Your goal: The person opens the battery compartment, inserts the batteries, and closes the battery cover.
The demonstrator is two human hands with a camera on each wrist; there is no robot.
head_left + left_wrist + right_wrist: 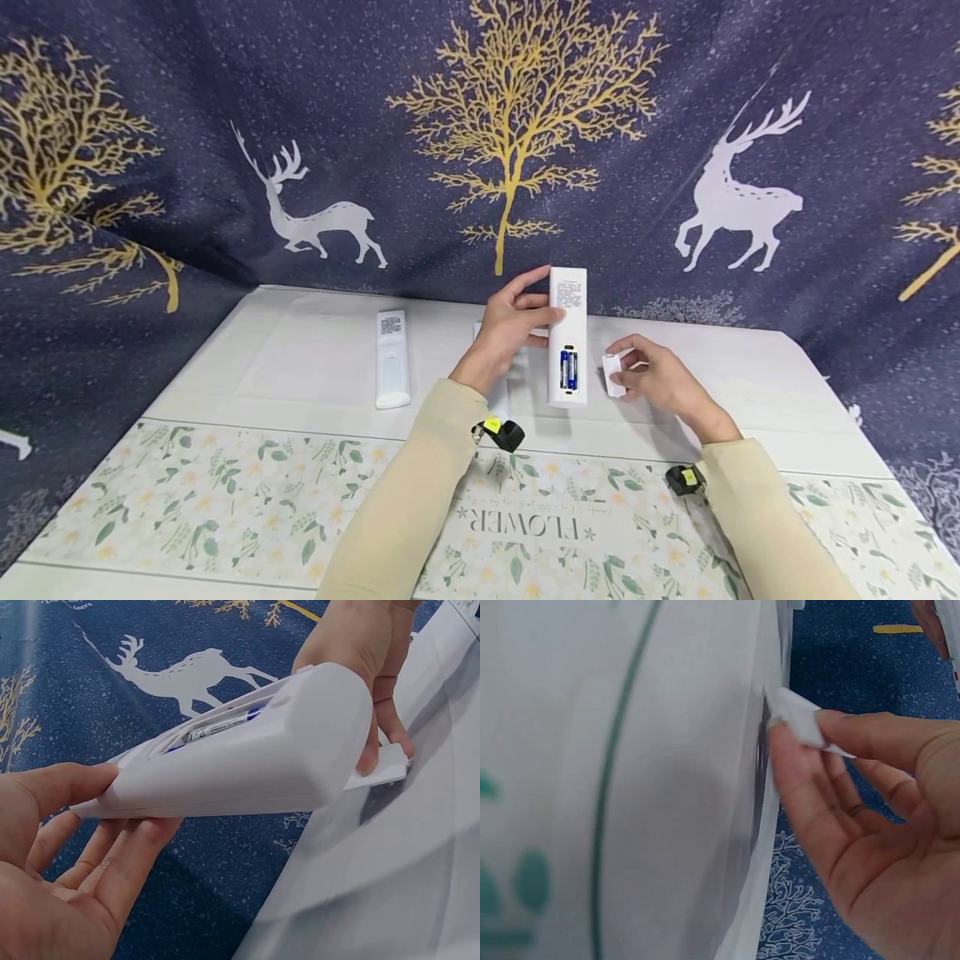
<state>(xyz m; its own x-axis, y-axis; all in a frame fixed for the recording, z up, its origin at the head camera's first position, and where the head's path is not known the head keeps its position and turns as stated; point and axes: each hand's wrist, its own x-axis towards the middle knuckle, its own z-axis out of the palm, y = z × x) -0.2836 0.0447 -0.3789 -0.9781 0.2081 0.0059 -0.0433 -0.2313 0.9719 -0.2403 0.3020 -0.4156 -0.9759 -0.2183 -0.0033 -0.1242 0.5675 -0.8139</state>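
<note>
My left hand (512,323) grips a white remote control (567,333) near its upper part, back side toward me, thumb across the back and fingers behind. Its battery compartment is uncovered, and two blue-and-silver batteries (568,371) lie side by side inside. In the left wrist view one battery (223,727) shows in the slot. To the right of the remote, my right hand (658,379) pinches a small white battery cover (612,375) between thumb and fingers. The right wrist view shows that cover (801,716) held at the fingertips, apart from the remote.
Another white remote (392,367) lies back side up on the white table (300,358), left of my hands. Behind my left wrist a further white object (501,400) is mostly hidden. A floral mat (247,492) covers the front; a dark deer-print curtain (337,150) hangs behind.
</note>
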